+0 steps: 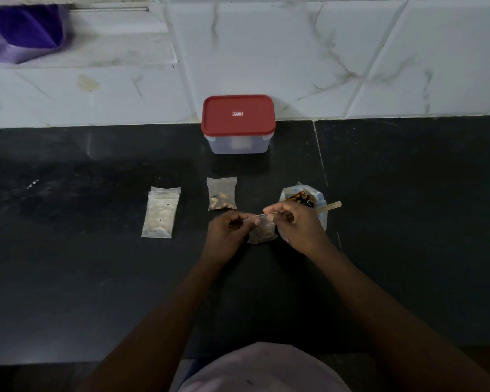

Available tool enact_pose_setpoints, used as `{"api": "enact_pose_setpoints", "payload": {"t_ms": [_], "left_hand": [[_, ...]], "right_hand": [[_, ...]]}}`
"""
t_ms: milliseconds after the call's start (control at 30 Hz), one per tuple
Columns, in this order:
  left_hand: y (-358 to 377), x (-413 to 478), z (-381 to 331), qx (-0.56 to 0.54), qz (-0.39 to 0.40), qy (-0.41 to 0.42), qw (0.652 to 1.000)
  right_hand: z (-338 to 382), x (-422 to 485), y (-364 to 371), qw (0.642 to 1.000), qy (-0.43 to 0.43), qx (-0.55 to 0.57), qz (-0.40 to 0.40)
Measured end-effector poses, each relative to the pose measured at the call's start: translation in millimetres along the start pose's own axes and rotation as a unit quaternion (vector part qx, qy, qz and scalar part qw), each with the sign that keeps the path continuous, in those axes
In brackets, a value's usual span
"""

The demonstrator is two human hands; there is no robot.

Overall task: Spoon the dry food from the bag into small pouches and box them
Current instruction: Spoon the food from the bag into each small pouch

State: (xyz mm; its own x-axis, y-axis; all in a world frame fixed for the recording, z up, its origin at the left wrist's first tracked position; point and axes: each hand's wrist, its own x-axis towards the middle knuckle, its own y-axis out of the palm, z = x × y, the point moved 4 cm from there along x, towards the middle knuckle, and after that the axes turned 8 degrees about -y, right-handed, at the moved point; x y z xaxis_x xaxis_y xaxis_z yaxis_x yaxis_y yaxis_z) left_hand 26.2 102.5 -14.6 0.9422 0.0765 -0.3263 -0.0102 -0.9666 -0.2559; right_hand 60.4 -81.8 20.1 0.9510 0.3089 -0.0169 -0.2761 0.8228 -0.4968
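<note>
A pale shirt [263, 369] fills the near edge of the view, and both bare forearms reach forward over the dark tabletop [96, 278]. The left hand [228, 227] and right hand [297, 224] meet over a small pouch [262, 233] of clear plastic, which stands on the tabletop between them with some dry food in its lower part. The fingers of each hand are curled and pinch the pouch's top edge, the left at its left end and the right at its right end; whether the top is sealed cannot be told.

Just behind the right hand stands the open bag of dry food [303, 197], brown pieces showing at its mouth. A pale spoon [329, 207] juts out of it to the right; its bowl end is hidden.

Left of the bag a filled pouch [222, 193] lies flat, apart from the hands. Further left, well apart, lies a stack of empty pouches [160, 212].

Beyond these, at the back of the tabletop, is a clear plastic box [239, 144], its red lid [238, 116] on, close against the tiled wall [337, 52]. A purple cloth [23, 29] hangs at the upper left.
</note>
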Motion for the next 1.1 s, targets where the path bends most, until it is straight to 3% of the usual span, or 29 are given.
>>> {"api": "enact_pose_setpoints", "payload": {"t_ms": [600,800,1100], "left_hand": [[-25,2,-4,0.059,0.019,0.077,0.995],[-41,-5,-2,-0.005,0.009,0.036,0.999],[-68,1,5,-0.019,-0.005,0.011,1.0]], "right_hand": [[12,3,19,1.0,-0.023,0.017,0.013],[20,11,34,0.998,-0.013,-0.013,0.061],[20,25,42,0.999,0.01,0.049,-0.007]]}}
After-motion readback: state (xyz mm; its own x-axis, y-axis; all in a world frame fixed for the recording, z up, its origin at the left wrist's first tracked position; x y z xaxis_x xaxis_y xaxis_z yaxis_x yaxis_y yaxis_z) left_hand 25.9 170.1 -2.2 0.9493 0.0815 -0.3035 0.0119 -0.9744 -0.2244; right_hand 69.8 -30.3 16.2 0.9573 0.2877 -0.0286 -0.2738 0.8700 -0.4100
